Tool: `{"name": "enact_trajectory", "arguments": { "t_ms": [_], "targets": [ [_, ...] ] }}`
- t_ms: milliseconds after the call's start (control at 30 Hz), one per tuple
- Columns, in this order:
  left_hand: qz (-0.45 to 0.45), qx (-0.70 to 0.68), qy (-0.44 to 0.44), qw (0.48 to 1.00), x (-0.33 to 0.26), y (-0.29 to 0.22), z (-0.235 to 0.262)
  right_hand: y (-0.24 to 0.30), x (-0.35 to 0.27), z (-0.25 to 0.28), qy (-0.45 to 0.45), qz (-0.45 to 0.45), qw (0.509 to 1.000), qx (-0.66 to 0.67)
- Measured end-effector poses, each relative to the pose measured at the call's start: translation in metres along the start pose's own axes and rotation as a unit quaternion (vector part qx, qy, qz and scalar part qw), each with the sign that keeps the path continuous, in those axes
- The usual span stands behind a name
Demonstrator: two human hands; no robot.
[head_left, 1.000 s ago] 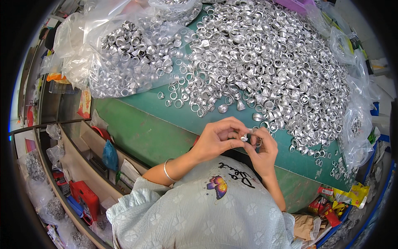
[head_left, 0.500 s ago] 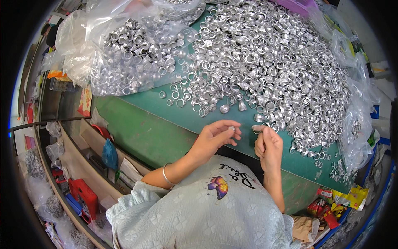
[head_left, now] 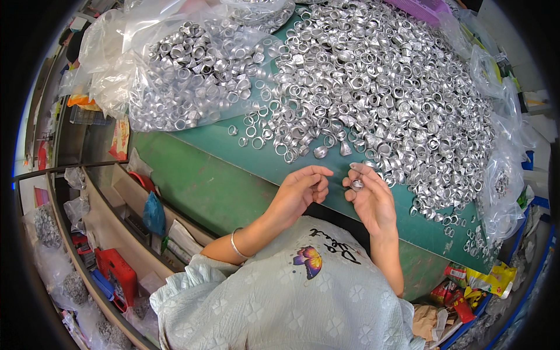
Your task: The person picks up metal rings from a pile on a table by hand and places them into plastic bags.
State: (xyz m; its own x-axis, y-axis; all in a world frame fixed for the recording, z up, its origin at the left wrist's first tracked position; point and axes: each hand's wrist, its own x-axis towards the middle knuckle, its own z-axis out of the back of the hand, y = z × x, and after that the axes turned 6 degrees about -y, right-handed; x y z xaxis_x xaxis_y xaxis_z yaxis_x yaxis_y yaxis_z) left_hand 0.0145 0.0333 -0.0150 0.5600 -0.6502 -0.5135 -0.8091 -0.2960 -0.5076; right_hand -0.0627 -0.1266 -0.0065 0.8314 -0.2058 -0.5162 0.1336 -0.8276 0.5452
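Observation:
In front of my body, my right hand (head_left: 373, 201) pinches a silver ring (head_left: 357, 184) between its fingers, palm turned partly up. My left hand (head_left: 298, 193) is beside it, a small gap between the two. Its index finger points toward the right hand while the other fingers curl in; whatever they may hold is hidden. Just beyond both hands spreads a large pile of silver rings (head_left: 402, 93) on the green table mat (head_left: 219, 153). A few single rings lie at the pile's near edge, close to my right fingertips.
A clear plastic bag of rings (head_left: 192, 76) lies at the far left. More clear plastic (head_left: 507, 163) borders the pile on the right, with a purple basket (head_left: 423, 10) at the back. Left are shelves with a red container (head_left: 116, 274); yellow packets (head_left: 496, 280) sit low right.
My right hand has turned its palm upward, and a ring now shows in its fingers. The ring seen in my left fingers earlier no longer shows there. My left hand has shifted slightly left.

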Motion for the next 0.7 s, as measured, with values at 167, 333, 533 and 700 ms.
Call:
{"name": "enact_trajectory", "arguments": {
  "t_ms": [167,333,533,700],
  "targets": [
    [-0.028,0.028,-0.004,0.999,0.004,0.000,0.003,-0.003,-0.003,0.006,0.006,0.032,0.998,-0.051],
    [-0.058,0.067,-0.013,0.996,0.007,-0.009,0.007,0.003,-0.005,0.014,0.002,0.044,0.992,-0.118],
    [-0.065,0.057,-0.003,0.996,0.007,-0.008,0.006,0.012,-0.001,0.014,-0.009,0.034,0.994,-0.105],
    [-0.062,-0.011,0.034,0.997,0.005,-0.009,0.003,0.003,0.002,-0.002,-0.048,0.109,0.977,-0.179]
  ]
}}
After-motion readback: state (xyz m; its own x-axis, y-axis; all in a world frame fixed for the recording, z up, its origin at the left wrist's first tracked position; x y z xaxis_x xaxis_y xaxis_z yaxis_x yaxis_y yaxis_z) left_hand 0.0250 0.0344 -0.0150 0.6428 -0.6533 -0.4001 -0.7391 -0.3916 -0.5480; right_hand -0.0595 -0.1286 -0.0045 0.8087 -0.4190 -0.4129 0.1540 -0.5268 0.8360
